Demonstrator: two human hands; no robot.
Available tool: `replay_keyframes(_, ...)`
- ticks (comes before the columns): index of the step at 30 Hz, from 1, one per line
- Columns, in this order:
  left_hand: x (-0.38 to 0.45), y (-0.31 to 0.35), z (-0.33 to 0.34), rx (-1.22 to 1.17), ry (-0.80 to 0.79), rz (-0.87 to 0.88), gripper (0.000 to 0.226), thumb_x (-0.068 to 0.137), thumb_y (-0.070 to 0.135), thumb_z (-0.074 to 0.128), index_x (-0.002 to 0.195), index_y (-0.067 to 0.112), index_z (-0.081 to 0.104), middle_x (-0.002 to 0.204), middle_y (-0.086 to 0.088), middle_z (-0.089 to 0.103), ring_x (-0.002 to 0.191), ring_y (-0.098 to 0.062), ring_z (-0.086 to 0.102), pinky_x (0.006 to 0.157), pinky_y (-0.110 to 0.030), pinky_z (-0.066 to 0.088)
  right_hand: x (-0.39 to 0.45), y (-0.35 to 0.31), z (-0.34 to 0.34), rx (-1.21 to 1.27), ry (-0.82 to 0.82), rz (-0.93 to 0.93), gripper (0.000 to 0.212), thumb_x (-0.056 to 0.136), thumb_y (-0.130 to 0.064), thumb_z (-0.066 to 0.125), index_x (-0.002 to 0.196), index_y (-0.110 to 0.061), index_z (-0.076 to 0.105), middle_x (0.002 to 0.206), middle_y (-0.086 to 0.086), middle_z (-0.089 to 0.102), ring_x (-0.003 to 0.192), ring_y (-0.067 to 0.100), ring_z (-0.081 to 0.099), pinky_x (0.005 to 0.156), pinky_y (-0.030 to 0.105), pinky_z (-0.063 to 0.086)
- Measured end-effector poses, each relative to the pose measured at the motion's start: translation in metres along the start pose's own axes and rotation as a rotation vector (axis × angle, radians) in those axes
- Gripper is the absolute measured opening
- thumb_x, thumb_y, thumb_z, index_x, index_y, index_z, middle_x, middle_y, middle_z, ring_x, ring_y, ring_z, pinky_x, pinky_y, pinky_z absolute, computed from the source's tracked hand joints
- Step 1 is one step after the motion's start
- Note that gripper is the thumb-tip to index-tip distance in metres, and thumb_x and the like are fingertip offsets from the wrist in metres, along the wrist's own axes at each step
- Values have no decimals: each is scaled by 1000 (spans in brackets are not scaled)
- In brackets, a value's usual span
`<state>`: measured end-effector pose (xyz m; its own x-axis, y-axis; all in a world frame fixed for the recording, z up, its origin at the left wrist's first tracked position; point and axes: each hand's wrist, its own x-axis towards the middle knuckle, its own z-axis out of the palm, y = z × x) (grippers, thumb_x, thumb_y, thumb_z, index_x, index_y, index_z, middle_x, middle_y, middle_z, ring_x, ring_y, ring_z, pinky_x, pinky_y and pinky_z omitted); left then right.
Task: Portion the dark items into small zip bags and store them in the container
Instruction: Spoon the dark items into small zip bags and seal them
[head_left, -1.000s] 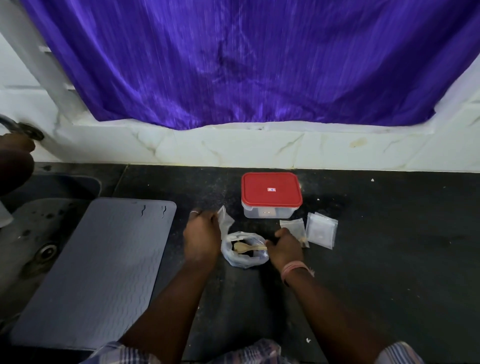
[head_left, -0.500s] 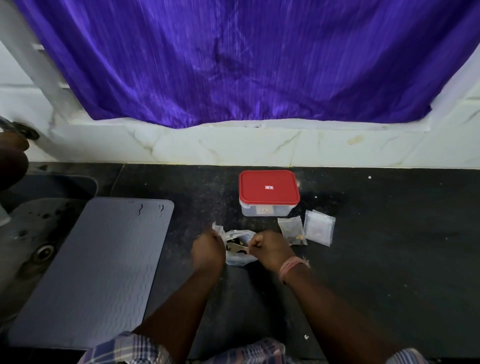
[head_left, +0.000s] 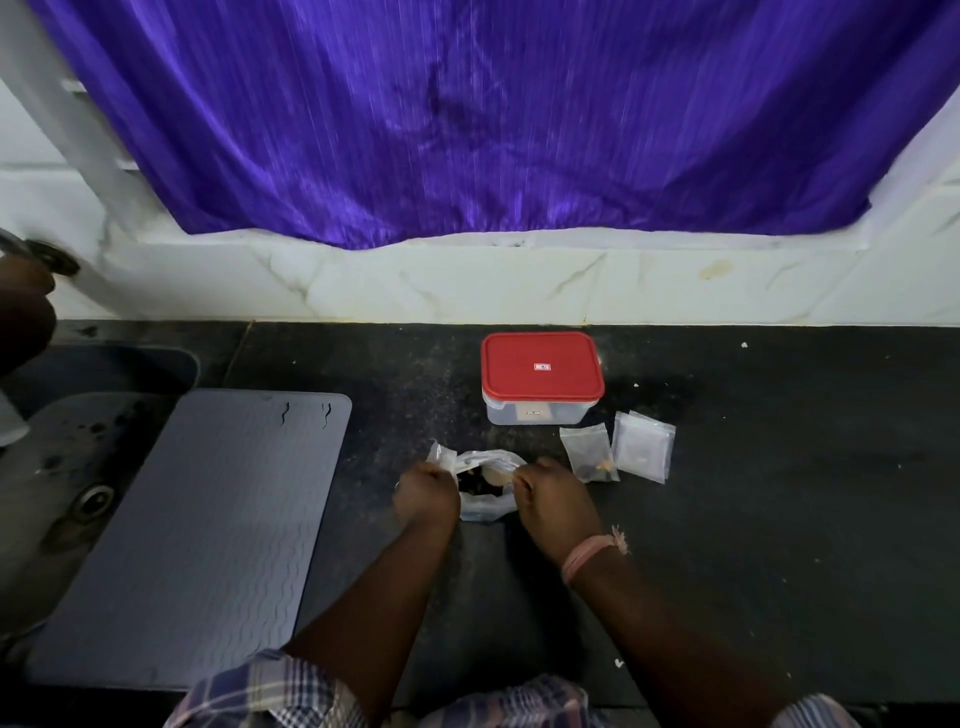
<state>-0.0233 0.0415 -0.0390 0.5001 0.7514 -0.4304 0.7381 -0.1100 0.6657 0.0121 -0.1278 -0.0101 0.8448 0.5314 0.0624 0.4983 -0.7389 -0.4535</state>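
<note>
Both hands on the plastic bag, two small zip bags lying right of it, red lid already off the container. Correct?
Not quite. The head view shows the red lid seated on the container, not off. The rest holds: the left hand and the right hand both grip the plastic bag, and the two small zip bags lie right of it.

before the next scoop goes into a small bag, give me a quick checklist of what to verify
1. Big bag held open by left hand and right hand: ok.
2. Spoon in the bag: ok, but no hand on it.
3. Empty small bags within reach: ok.
4. One small bag already filled: ok; sealed: cannot tell.
5. Container ready to take bags: not ok, red lid is on.
</note>
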Motion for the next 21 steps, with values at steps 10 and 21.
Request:
replay_keyframes(10, 27, -25, 22, -262, -93, -117, 4, 81, 20, 68, 79, 23, 66, 91, -11, 75, 81, -32, 73, 77, -49, 63, -2, -11, 16, 303, 48, 223, 18, 84, -11, 60, 74, -15, 74, 75, 2, 72, 71, 13, 65, 71, 29, 53)
replay_keyframes(21, 62, -47, 51, -402, -149, -61, 13, 75, 36, 66, 88, 36, 68, 88, 0, 75, 83, -27, 74, 79, -50, 62, 5, -2, 15, 873, 42, 862, 10, 84, -15, 71, 80, -10, 78, 67, 4, 72, 67, 17, 65, 68, 29, 52)
